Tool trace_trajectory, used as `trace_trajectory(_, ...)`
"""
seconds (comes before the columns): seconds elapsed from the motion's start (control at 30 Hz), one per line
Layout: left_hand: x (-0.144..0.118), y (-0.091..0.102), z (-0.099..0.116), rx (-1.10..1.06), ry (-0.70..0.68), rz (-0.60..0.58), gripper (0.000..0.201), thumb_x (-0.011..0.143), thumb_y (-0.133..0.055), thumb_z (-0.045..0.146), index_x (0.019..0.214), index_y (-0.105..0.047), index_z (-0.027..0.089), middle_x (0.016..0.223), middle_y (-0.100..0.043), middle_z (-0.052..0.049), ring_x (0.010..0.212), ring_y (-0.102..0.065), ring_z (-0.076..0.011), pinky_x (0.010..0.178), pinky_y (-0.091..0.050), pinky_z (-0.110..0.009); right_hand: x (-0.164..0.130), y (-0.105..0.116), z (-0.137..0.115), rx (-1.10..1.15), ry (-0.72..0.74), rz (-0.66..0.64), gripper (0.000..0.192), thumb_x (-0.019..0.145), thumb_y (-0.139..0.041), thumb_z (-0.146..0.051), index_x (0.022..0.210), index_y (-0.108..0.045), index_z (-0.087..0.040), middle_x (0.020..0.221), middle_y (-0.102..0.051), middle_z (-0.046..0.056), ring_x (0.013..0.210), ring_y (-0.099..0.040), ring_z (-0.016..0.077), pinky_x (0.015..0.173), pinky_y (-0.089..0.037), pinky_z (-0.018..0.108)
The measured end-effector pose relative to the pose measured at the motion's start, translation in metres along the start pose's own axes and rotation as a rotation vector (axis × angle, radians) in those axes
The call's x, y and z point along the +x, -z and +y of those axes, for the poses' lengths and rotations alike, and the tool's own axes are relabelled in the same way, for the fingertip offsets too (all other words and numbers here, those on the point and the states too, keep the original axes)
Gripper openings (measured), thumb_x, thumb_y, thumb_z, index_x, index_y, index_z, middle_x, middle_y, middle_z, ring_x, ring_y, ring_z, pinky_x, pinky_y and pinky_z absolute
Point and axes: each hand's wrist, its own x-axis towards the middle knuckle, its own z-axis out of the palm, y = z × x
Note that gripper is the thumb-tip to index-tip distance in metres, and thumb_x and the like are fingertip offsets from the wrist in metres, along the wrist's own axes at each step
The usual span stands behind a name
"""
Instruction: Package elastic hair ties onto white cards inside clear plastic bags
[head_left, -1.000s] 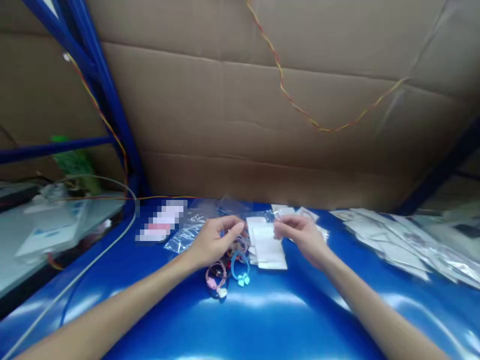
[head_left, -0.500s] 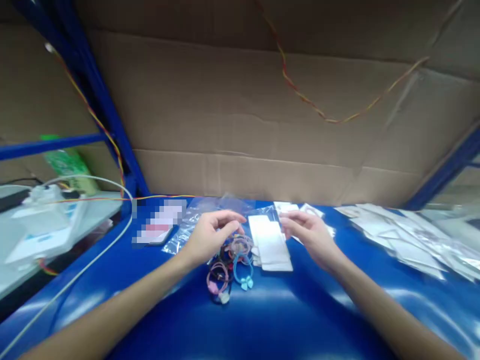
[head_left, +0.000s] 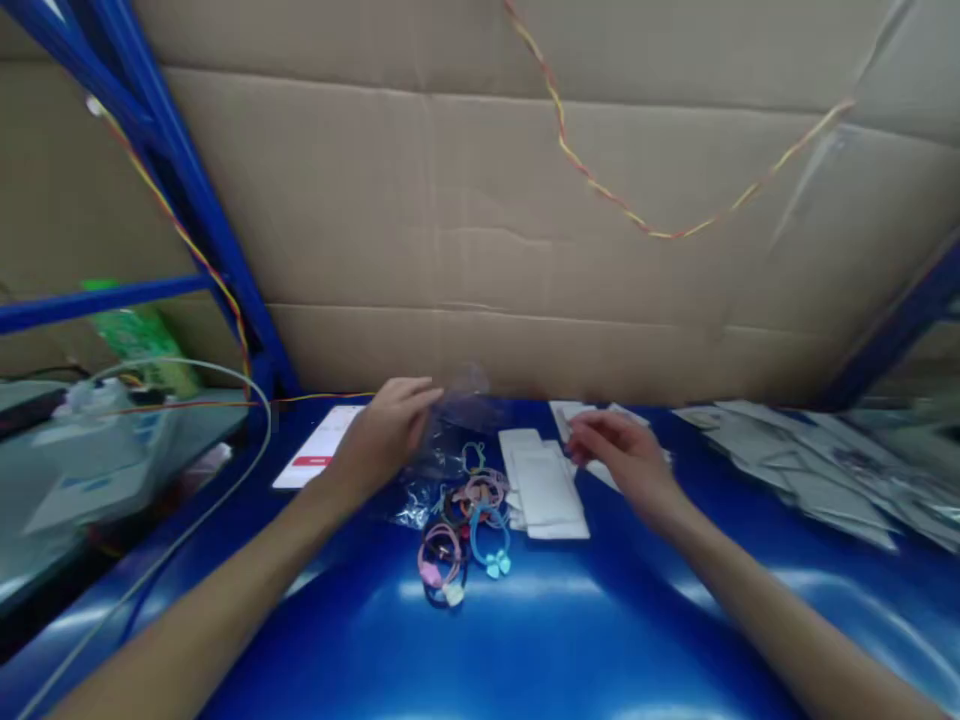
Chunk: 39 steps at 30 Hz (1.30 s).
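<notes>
A: Layout, big to small?

B: Blue table (head_left: 525,640) fills the lower frame, with a cardboard wall (head_left: 525,250) behind it as backdrop. A wire (head_left: 600,190) sags across the board. Finished-looking packets (head_left: 817,470) are fanned out far right, well apart from the hands, so they stay out of the work zone.

A: Work zone?

B: Dead centre. A stack of white cards (head_left: 544,485) lies flat, just right of a loose pile of hair ties (head_left: 465,520). The two are side by side, probably so either hand reaches both. Clear bags (head_left: 450,440) are heaped just behind the ties.

A: Left hand?

B: Left hand (head_left: 382,435) is over the far-left edge of the bag heap, fingers extended and loosely spread, palm down. It looks to be touching or pressing the plastic, not pinching. I can't confirm contact because of motion blur. A phone (head_left: 319,455) lies flat just left of it, screen up, readable at a glance.

A: Right?

B: Right hand (head_left: 619,450) hovers at the far corner of the card stack, fingers curled narrow, tips near the top card's edge. Whether it grips a card I cannot tell.

A: Ties?

B: Untouched on the table, between the two forearms.
</notes>
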Motion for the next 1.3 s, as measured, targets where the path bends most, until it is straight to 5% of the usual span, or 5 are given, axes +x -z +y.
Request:
trace_trajectory(0.33,-0.004,0.000,0.005,0.145,-0.020,-0.237,0.043,0.096,-0.046,0.029,0.124,-0.074,0.013,0.145,-0.062,-0.019,0.135,-0.053,-0.0394,0.112,-0.042,-0.062,0.008,0.026,-0.001,-0.471,0.183,0.016,0.026,0.091,-0.065,-0.045,0.092,-0.074,-0.021,0.081,-0.075,0.007,0.071,-0.069,0.0237,0.064,-0.052,0.035)
trace_trajectory(0.53,0.000,0.011,0.032,0.278,-0.118,-0.162,0.041,0.098,-0.047,0.037,0.126,-0.072,0.018,0.143,-0.063,-0.017,0.120,-0.057,-0.0383,0.096,-0.047,-0.056,0.020,0.060,0.010,-0.844,0.255,-0.109,0.018,0.087,-0.067,-0.032,0.095,-0.079,-0.021,0.097,-0.079,0.011,0.088,-0.073,0.0306,0.083,-0.053,0.041)
trace_trajectory(0.77,0.004,-0.001,0.060,0.149,-0.291,-0.190,0.030,0.099,-0.051,0.034,0.114,-0.073,0.020,0.120,-0.073,-0.013,0.107,-0.060,-0.0325,0.089,-0.044,-0.047,0.022,0.079,0.016,-1.053,0.184,-0.268,0.069,0.063,-0.089,-0.055,0.122,-0.076,-0.022,0.126,-0.072,0.017,0.114,-0.067,0.0428,0.098,-0.050,0.054)
trace_trajectory(1.13,-0.016,0.001,0.068,0.063,-0.366,-0.032,0.020,0.097,-0.057,0.022,0.110,-0.072,0.016,0.113,-0.075,-0.011,0.100,-0.062,-0.0278,0.084,-0.043,-0.042,0.021,0.079,0.011,-1.035,0.194,-0.275,0.073,0.065,-0.079,-0.027,0.135,-0.064,-0.016,0.128,-0.068,0.017,0.114,-0.066,0.0377,0.099,-0.051,0.049)
trace_trajectory(1.3,-0.023,0.002,0.077,-0.065,-0.328,-0.031,0.019,0.098,-0.057,0.022,0.108,-0.072,0.017,0.108,-0.076,-0.010,0.098,-0.061,-0.0270,0.082,-0.041,-0.042,0.013,0.062,-0.009,-0.902,0.518,-0.057,0.079,0.065,-0.081,-0.029,0.139,-0.054,-0.024,0.133,-0.060,0.014,0.123,-0.059,0.0366,0.106,-0.046,0.052)
